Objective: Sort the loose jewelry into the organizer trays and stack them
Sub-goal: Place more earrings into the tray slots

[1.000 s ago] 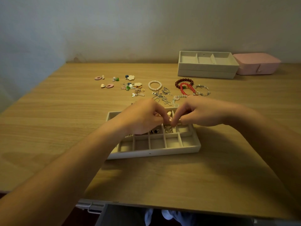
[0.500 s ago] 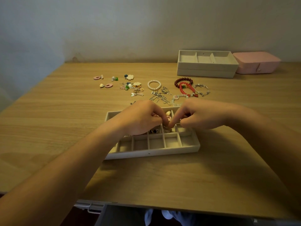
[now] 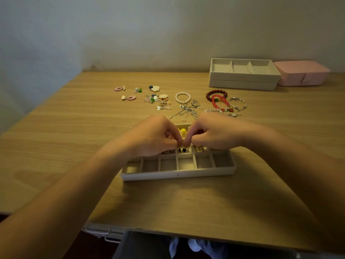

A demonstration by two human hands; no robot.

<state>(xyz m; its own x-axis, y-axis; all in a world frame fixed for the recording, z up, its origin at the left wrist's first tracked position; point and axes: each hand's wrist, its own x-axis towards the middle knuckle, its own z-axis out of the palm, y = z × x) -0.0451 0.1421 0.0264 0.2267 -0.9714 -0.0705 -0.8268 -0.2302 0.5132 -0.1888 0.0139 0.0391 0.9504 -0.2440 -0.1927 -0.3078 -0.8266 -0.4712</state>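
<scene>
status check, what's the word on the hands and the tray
Left grip and right grip pinched fingertip to fingertip over organizer tray, item hidden. Near row empty. Loose jewelry lies beyond it, nothing blocking.

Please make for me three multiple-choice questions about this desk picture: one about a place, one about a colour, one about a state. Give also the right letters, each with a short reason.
1. Where does the pink box stand?
A. right of the stacked trays
B. on top of them
C. left of them

2. What colour is the bead bracelet lying leftmost among the bracelets?
A. blue
B. white
C. black

3. How is the front row of the near tray?
A. full of bracelets
B. covered by a lid
C. empty

Answers:
1 A: the box sits beside the right end of the stack.
2 B: its beads are pearl white.
3 C: the front compartments show only bare lining.
</scene>
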